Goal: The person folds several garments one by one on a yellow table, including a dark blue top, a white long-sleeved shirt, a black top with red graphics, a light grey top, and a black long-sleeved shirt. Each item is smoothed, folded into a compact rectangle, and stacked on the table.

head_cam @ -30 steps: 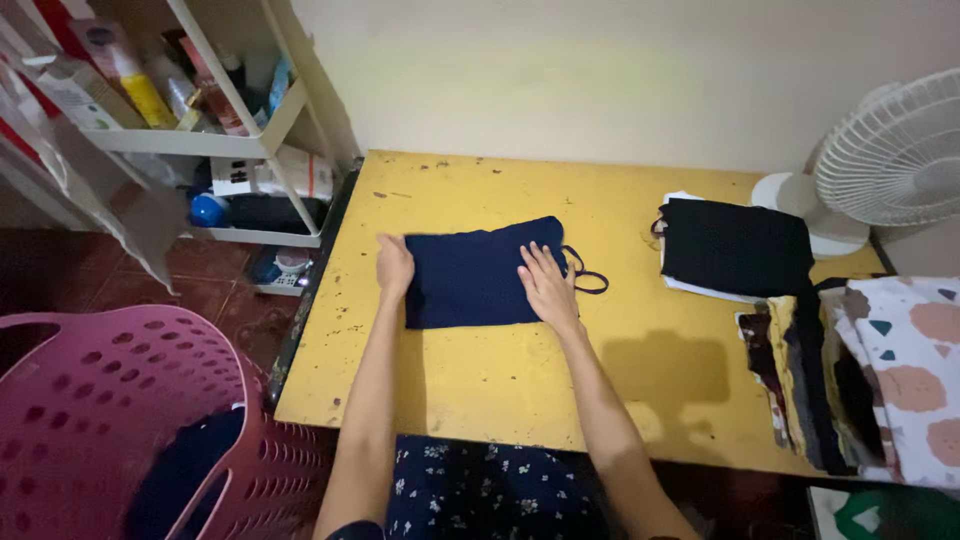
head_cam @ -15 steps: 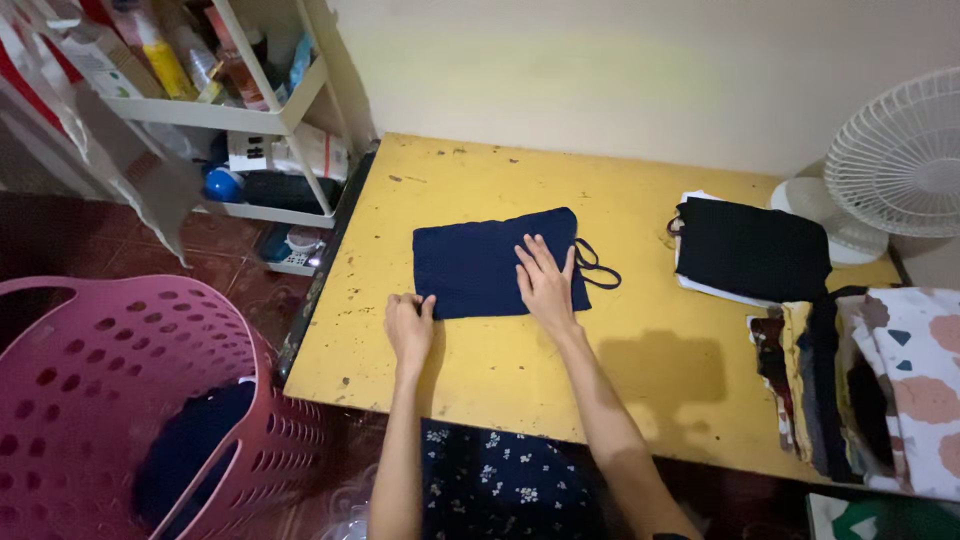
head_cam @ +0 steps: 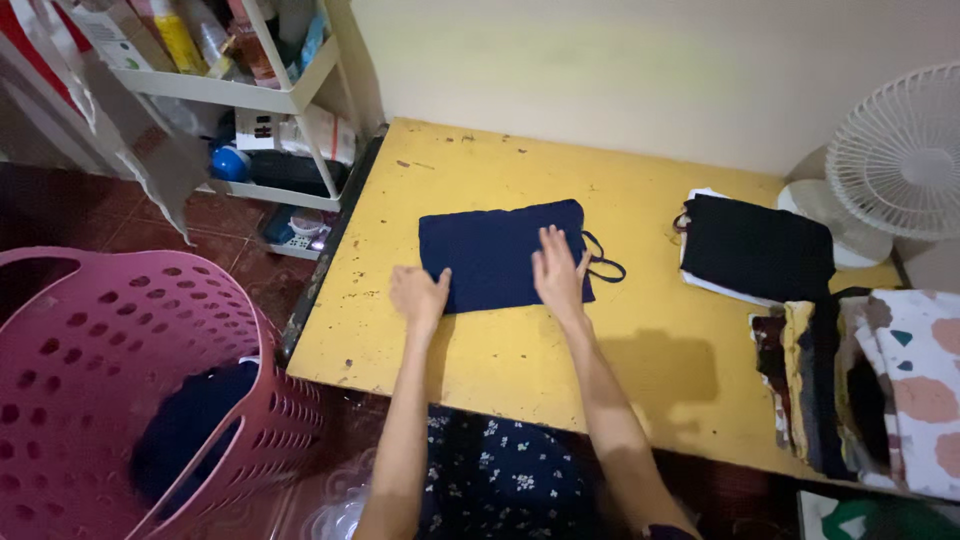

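arms: bare, no sleeves | wrists: no watch or rings seen | lap: dark navy cloth, small white flowers

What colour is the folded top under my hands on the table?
Dark navy blue, with thin dark straps; the folded top shows best in the head view, on the yellow table.

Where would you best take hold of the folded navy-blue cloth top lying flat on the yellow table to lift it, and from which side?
Probably at the near long edge of the folded navy-blue cloth top, coming from the person's side. It lies flat and limp, so both near corners need pinching. The left hand is already at the near left corner; the right hand lies flat near its right end, by the thin straps.
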